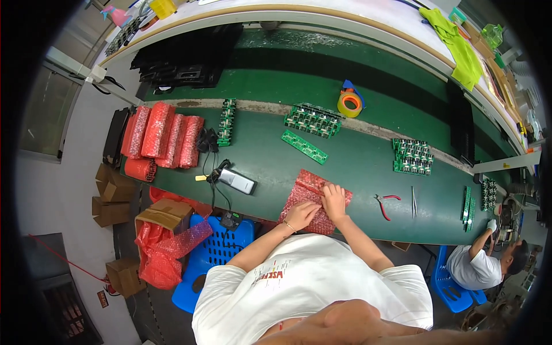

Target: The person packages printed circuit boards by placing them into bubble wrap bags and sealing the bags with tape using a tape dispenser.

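Note:
A sheet of red bubble wrap (pixel 301 193) lies on the green worktable in front of me, its far part folded over in a band. My left hand (pixel 302 215) rests low on the sheet, with its fingertips closed together at the wrap. Just to the right and slightly farther, my right hand (pixel 334 201) curls its fingers onto the folded part. Whether anything is inside the wrap cannot be made out. Beyond it lies a green circuit board strip (pixel 305 146). Red-handled pliers (pixel 386 206) and metal tweezers (pixel 414 202) are to my right.
Red bubble-wrapped bundles (pixel 158 131) pile up at the left, near a silver device (pixel 237 181) with black cables. Circuit board stacks (pixel 313 119) and a tape dispenser (pixel 349 103) stand at the back. A blue chair (pixel 198 261) is at left; a co-worker (pixel 474 267) sits at right.

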The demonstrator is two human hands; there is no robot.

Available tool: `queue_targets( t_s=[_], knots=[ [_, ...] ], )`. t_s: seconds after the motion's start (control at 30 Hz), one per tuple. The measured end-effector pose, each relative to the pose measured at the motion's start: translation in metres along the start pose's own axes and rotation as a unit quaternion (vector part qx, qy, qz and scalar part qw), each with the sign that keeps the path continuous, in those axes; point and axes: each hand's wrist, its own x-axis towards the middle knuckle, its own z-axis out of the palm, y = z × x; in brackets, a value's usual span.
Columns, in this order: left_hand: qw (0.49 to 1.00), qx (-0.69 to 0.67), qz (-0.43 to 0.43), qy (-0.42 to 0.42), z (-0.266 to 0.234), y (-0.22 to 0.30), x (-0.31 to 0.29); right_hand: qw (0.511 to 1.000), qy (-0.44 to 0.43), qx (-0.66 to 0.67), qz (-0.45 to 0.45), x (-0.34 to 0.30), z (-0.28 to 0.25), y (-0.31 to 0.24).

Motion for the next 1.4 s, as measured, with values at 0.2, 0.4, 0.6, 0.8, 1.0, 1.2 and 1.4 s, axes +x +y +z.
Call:
queue_targets(
  t_s=[0.2, 0.4, 0.6, 0.8, 1.0, 1.2, 1.4],
  knots=[
    [0.980, 0.008, 0.057, 0.188, 0.001, 0.007, -0.007, 0.927, -0.286, 0.228, 0.079, 0.043, -0.014, 0.018],
    [0.977, 0.161, 0.061, 0.129, -0.002, 0.007, -0.016, 0.982, -0.056, 0.167, 0.062, 0.121, 0.031, 0.036],
    [0.975, 0.173, 0.053, 0.127, -0.005, 0.012, -0.016, 0.971, -0.106, 0.182, 0.109, 0.119, 0.046, 0.041],
    [0.973, 0.171, 0.067, 0.138, -0.008, 0.015, -0.012, 0.955, -0.136, 0.262, 0.044, 0.026, -0.034, 0.044],
    [0.987, 0.095, 0.028, 0.124, -0.014, 0.030, -0.003, 0.964, -0.125, 0.230, 0.038, -0.002, -0.032, 0.042],
    [0.957, 0.201, 0.090, 0.187, -0.010, 0.027, -0.001, 0.962, -0.152, 0.224, 0.039, 0.001, -0.032, 0.047],
    [0.935, 0.295, 0.109, 0.162, -0.005, 0.015, -0.019, 0.872, -0.328, 0.315, 0.182, 0.026, -0.025, 0.058]
  ],
)
